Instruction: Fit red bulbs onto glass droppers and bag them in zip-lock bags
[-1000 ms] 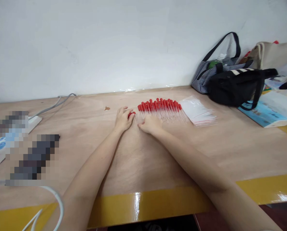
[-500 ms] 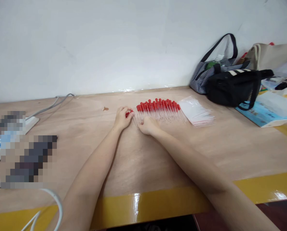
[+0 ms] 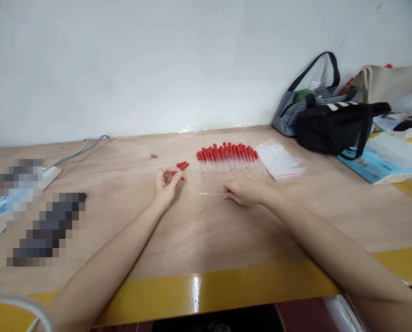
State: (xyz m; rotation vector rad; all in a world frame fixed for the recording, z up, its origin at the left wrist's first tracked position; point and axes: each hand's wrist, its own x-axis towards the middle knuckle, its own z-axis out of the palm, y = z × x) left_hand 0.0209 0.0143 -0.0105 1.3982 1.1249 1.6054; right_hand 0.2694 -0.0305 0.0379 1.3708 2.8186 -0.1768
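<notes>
My left hand [image 3: 166, 185] pinches a red rubber dropper bulb [image 3: 182, 178] between thumb and fingers, its open end pointing right. My right hand [image 3: 242, 190] is closed on one end of a thin glass dropper tube [image 3: 211, 193], which points left towards the bulb, a gap between them. Two loose red bulbs [image 3: 182, 165] lie on the table just beyond my left hand. Behind my right hand is a row of assembled droppers [image 3: 226, 154], red bulbs away from me and clear tubes towards me.
Clear plastic bags [image 3: 282, 161] lie stacked right of the droppers. Farther right are a striped bag [image 3: 285, 113], a black bag [image 3: 333, 129] and a blue book [image 3: 379, 163]. At left are a power strip [image 3: 50, 180] and a blurred dark object [image 3: 50, 230]. Yellow tape [image 3: 226, 286] lines the front edge.
My left hand has come nearer to me with a red bulb, leaving two bulbs in view. My right hand has drawn back from the droppers and rightwards, holding a glass tube.
</notes>
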